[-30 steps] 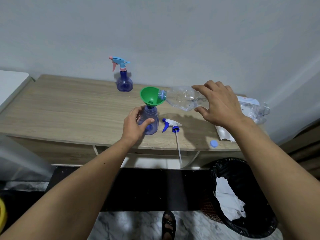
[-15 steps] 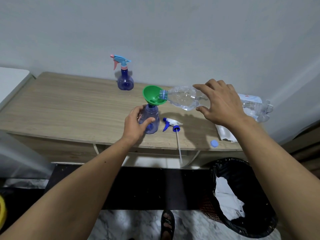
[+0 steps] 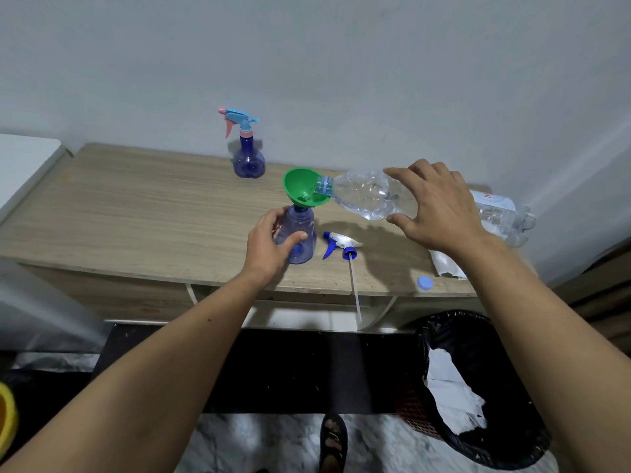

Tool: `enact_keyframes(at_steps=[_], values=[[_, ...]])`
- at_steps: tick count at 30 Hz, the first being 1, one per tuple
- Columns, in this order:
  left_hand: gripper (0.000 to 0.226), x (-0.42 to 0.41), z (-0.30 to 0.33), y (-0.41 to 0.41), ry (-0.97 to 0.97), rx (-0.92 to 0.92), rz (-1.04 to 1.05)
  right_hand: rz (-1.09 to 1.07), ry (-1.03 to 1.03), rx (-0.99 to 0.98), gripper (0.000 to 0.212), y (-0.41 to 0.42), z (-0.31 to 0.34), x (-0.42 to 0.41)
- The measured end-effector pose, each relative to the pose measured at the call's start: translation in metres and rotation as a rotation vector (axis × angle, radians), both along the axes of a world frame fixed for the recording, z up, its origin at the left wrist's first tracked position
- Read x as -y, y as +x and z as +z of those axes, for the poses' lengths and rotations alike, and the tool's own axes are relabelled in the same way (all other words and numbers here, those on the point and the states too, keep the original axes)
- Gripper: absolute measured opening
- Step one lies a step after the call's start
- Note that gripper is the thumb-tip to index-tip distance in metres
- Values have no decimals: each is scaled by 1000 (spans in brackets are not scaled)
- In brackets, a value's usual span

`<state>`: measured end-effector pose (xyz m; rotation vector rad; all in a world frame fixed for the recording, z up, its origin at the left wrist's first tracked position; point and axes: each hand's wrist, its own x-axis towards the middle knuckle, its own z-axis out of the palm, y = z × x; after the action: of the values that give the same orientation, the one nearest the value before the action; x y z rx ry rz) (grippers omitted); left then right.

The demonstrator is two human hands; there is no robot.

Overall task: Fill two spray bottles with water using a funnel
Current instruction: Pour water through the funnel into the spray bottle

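On the counter, in the head view, the left hand grips the open spray bottle under the green funnel. The right hand grips the clear water bottle, tipped with its neck in the funnel. Pouring slowly should avoid overflow. The spray bottle is translucent blue; 1 capped spray bottle stands behind.
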<state>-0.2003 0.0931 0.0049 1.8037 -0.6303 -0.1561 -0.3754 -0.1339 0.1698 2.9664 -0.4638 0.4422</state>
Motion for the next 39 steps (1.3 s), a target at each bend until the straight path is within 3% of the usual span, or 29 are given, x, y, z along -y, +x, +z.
enact_keyframes(at_steps=[11, 24, 39], values=[[56, 0, -4, 3, 7, 18, 14, 13, 274, 97, 77, 0, -27, -3], [57, 0, -5, 4, 15, 24, 9, -94, 682, 423, 76, 1, -37, 1], [54, -1, -4, 4, 13, 5, 1, -180, 857, 623, 81, 7, -58, 22]])
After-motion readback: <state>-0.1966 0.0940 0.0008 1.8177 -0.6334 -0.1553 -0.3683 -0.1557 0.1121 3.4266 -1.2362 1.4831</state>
